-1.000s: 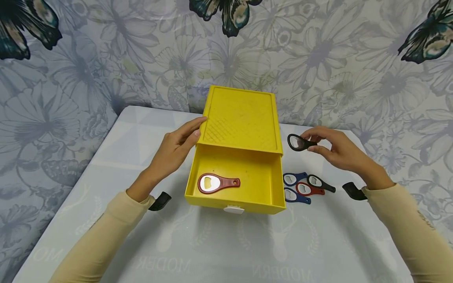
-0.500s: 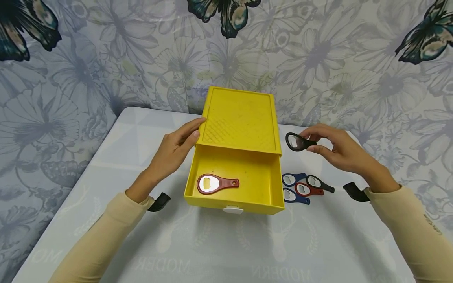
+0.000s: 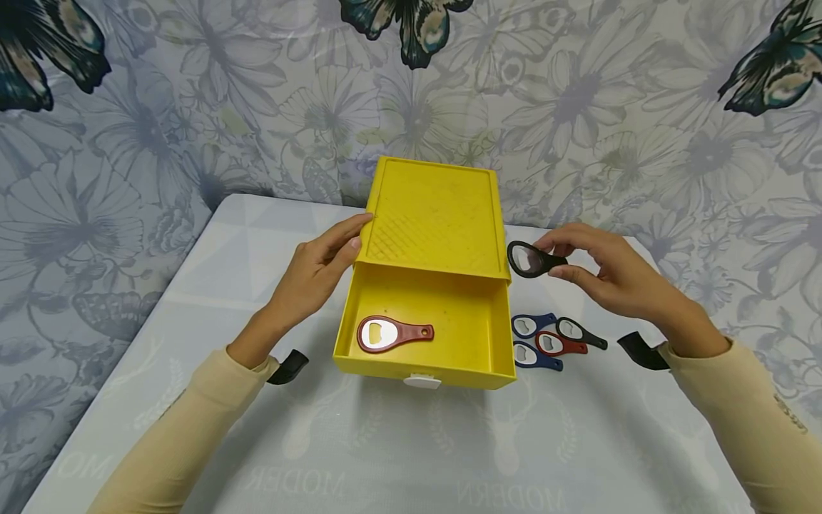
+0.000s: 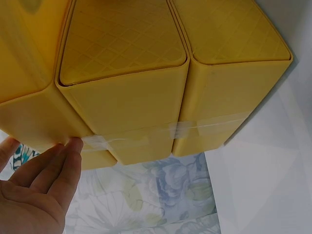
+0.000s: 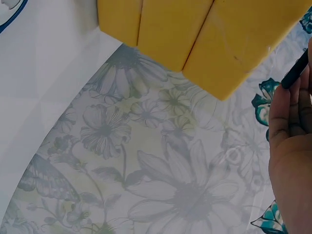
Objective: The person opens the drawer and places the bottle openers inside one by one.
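A yellow drawer unit (image 3: 437, 214) stands on the table, its top drawer (image 3: 475, 343) pulled out. Inside the drawer, toward the left, lies a dark red bottle opener (image 3: 394, 333). My left hand (image 3: 321, 264) rests its fingertips against the unit's left side; in the left wrist view its fingers (image 4: 68, 165) touch the yellow wall. With thumb and fingers my right hand (image 3: 600, 271) pinches a black bottle opener (image 3: 528, 260) by its handle, the ring end overlapping the unit's right edge in the head view. Only part of that opener shows in the right wrist view.
Right of the drawer, several bottle openers lie close together on the table: blue (image 3: 538, 356), red (image 3: 561, 343) and black (image 3: 581, 333). A white handle (image 3: 422, 382) juts from the drawer front. Clear tape (image 4: 180, 129) runs across the unit's stacked sections. Behind is a floral wall (image 3: 578, 107).
My right hand has moved slightly left with the black bottle opener, bringing it to the unit's right edge. The left hand and the drawer have stayed in place.
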Demonstrator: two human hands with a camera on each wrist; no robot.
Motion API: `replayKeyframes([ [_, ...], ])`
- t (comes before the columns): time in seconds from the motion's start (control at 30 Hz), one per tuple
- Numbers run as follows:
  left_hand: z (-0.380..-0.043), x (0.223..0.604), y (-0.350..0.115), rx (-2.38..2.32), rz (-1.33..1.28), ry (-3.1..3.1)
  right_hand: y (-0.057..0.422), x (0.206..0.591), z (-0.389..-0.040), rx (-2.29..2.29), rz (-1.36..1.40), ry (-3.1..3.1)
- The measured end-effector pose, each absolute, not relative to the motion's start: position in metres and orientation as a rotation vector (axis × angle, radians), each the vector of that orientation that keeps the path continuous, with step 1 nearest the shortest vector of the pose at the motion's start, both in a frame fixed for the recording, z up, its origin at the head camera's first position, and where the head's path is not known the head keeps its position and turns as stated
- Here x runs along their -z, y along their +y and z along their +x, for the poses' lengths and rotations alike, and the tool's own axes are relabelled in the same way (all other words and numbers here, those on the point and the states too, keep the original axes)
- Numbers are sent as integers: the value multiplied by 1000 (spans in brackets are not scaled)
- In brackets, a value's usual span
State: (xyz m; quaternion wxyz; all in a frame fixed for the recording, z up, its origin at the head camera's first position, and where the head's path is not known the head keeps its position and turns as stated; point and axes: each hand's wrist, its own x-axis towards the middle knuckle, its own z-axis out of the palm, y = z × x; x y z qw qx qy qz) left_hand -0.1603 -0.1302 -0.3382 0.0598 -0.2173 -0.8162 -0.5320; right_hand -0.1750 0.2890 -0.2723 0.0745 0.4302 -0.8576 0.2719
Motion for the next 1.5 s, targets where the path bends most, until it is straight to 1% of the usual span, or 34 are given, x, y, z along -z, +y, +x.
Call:
replayKeyframes([
  [0.57, -161, 339, -130, 1614, -658, -2462, 258, 270, -167, -909, 1495, -2504],
  [0.9, -161, 338, -130, 1623, -661, -2455, 243, 267, -160, -940, 1482, -2594],
  [1.17, -162, 339, -130, 1618, -667, -2453, 227, 263, -152, -914, 1526, -2577],
  [1.5, -160, 339, -130, 1610, -651, -2470, 197, 259, -133, -869, 1526, -2584],
])
